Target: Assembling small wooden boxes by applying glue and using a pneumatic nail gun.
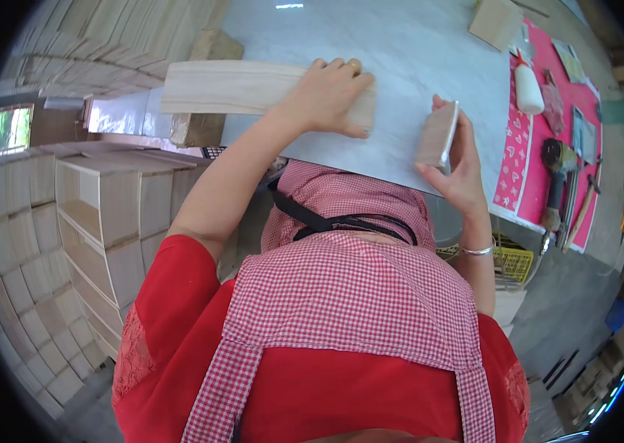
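A long, pale wooden board (231, 85) lies crosswise at the near left part of the marbled white tabletop (408, 44). My left hand (330, 96) grips its right end from above, fingers over the far edge and thumb along the near one. To the right and apart from the board, my right hand (467, 162) holds a small rectangular block (437, 136) tilted on edge, thumb in front and fingers behind. The block has a wood-coloured face and a shiny pale edge. Part of my right fingers is hidden behind it.
Brown blocks (212, 48) sit by the board's left end. Stacked boards (120, 37) and wooden boxes (94, 214) crowd the left. At right, a pink cloth (515, 155) carries a white glue bottle (528, 88) and a hammer (583, 210). A yellow crate (512, 262) stands below.
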The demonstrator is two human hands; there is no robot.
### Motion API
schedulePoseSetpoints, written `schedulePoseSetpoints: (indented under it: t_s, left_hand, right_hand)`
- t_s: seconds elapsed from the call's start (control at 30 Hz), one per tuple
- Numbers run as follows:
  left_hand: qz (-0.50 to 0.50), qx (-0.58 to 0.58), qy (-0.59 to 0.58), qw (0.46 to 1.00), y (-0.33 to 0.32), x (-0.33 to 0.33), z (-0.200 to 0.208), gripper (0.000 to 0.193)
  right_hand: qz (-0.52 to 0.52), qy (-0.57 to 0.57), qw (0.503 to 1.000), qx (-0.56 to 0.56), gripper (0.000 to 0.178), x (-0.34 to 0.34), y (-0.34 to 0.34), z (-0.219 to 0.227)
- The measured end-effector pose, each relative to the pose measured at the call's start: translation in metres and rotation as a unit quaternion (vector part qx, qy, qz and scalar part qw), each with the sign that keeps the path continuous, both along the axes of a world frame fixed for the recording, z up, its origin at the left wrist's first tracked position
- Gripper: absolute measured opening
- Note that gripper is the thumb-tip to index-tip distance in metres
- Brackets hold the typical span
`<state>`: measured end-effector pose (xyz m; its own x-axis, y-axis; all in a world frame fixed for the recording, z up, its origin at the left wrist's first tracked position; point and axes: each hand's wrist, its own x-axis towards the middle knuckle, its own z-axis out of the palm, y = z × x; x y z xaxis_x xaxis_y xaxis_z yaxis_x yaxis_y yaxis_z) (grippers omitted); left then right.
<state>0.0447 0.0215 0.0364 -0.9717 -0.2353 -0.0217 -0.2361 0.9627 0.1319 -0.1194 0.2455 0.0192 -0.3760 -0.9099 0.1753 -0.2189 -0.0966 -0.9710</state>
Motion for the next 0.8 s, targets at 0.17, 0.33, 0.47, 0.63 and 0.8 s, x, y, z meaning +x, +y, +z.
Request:
schedulePoseSetpoints:
  t_s: [0.17,0.33,0.47,0.63,0.8]
  left_hand:
    - [-0.027,0.065,0.049,0.996,0.009,0.006,0.032,0.086]
    - [-0.037,0.094,0.092,0.991,0.016,0.006,0.065,0.085]
    - [-0.045,0.106,0.110,0.987,0.017,0.004,0.071,0.083]
    - [-0.043,0.161,0.132,0.977,0.027,0.000,0.080,0.080]
    - [-0.040,0.147,0.125,0.980,0.029,-0.009,0.077,0.084]
  right_hand:
    - [-0.006,0.036,0.998,0.043,0.096,0.002,-0.010,0.002]
    - [-0.015,0.087,0.995,0.050,0.090,0.005,-0.028,0.004]
    - [-0.004,0.071,0.997,0.043,0.088,0.008,-0.033,0.002]
    - [0.036,0.036,0.998,0.034,0.088,0.011,-0.037,0.003]
    - [0.028,0.051,0.998,0.009,0.087,0.014,-0.041,-0.003]
